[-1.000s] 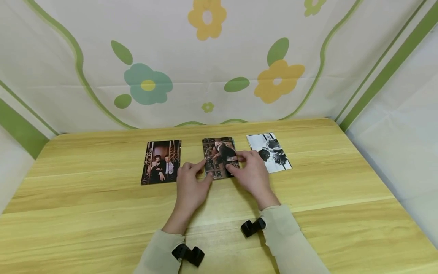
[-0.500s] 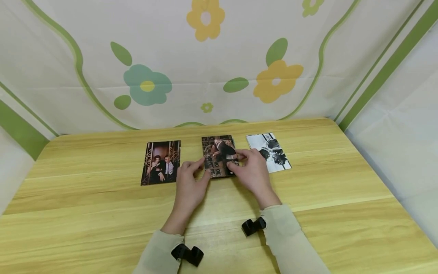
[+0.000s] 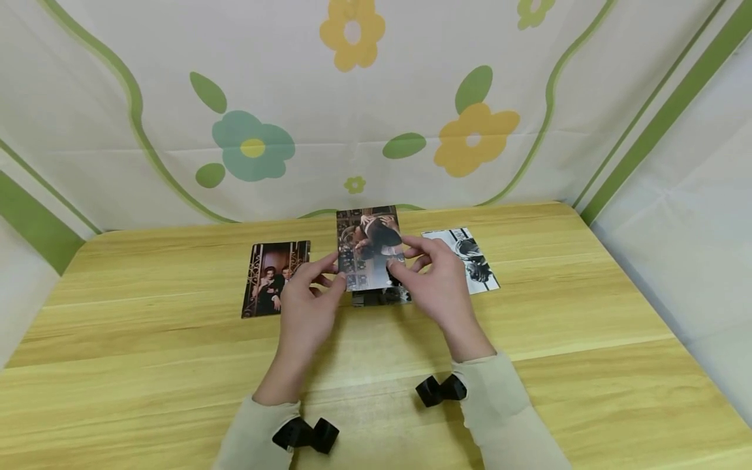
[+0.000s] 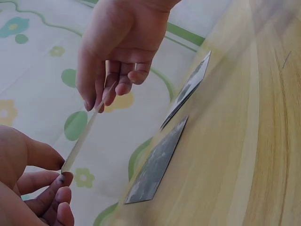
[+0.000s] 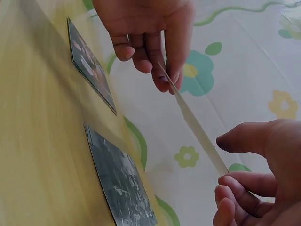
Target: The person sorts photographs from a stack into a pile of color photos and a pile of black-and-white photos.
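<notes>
A photo card [image 3: 369,245] with a dark printed picture is raised off the table, nearly edge-on in both wrist views. My left hand [image 3: 311,300] pinches its left edge between thumb and fingers. My right hand [image 3: 440,281] holds the right edge, thumb on the front side and fingers behind. Below the raised card, a black-and-white photo card [image 3: 382,297] lies on the table, mostly covered in the head view; the right wrist view shows more of this grey card [image 5: 120,181].
To the left lies a color photo card [image 3: 267,274], partly behind my left hand; its pile [image 5: 89,66] looks several cards thick. To the right is another black-and-white photo card [image 3: 478,261]. The wooden table [image 3: 147,365] meets a flowered cloth backdrop [image 3: 352,111] at the rear.
Both hands have lifted the top photo card from the middle pile, up and slightly left, tilting it. The black-and-white card beneath has come into view. The side cards have stayed put.
</notes>
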Demonstrator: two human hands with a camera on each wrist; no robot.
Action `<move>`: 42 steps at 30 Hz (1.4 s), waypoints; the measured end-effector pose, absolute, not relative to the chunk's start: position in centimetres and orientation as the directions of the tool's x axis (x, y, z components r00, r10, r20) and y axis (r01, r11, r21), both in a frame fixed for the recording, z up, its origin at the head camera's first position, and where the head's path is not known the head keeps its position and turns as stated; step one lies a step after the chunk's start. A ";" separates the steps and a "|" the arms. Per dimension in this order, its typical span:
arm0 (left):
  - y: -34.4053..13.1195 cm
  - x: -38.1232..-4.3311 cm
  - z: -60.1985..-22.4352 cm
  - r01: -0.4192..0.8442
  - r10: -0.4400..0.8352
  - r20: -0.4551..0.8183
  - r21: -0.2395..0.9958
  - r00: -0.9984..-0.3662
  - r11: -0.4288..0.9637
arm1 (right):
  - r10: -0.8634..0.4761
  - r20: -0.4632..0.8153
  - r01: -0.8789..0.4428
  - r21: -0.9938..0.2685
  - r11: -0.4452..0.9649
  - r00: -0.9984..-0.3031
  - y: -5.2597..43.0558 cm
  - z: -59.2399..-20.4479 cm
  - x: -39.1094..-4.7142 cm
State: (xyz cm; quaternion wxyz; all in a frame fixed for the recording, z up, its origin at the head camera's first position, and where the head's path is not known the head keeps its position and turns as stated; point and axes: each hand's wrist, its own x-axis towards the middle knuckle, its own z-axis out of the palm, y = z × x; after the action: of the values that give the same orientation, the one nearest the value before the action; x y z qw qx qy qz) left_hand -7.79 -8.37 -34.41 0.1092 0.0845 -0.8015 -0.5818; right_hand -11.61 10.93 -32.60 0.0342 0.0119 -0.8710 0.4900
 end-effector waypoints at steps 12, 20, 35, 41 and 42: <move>-13.0 -7.7 -34.4 -0.114 -0.419 0.017 0.952 -0.908 0.285 | -0.110 0.027 -0.073 -0.895 0.440 -0.994 5.4 -34.0 -11.6; -17.1 -7.3 -34.0 -0.220 -0.605 -0.064 0.957 -0.794 0.187 | -0.231 0.035 -0.130 -0.902 0.412 -0.972 0.0 -33.7 -11.0; -17.3 -7.9 -37.7 -0.318 -0.551 -0.055 0.862 -0.833 0.395 | -0.179 -0.110 -0.023 -0.790 0.612 -0.978 -1.4 -36.8 -11.4; -17.3 -8.0 -38.1 -0.301 -0.555 -0.025 0.860 -0.832 0.413 | -0.196 -0.101 -0.050 -0.762 0.646 -0.975 -1.5 -37.4 -11.6; -17.3 -8.0 -38.1 -0.306 -0.557 -0.035 0.863 -0.829 0.402 | -0.206 -0.106 -0.050 -0.773 0.633 -0.973 -1.3 -37.4 -11.6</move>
State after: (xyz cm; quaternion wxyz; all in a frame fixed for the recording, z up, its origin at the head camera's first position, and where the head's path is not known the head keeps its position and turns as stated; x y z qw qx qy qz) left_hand -7.97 -17.26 -38.13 0.1306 0.2612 -0.8269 -0.4806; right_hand -11.61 -1.28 -37.39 -0.0924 0.0710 -0.8988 0.4226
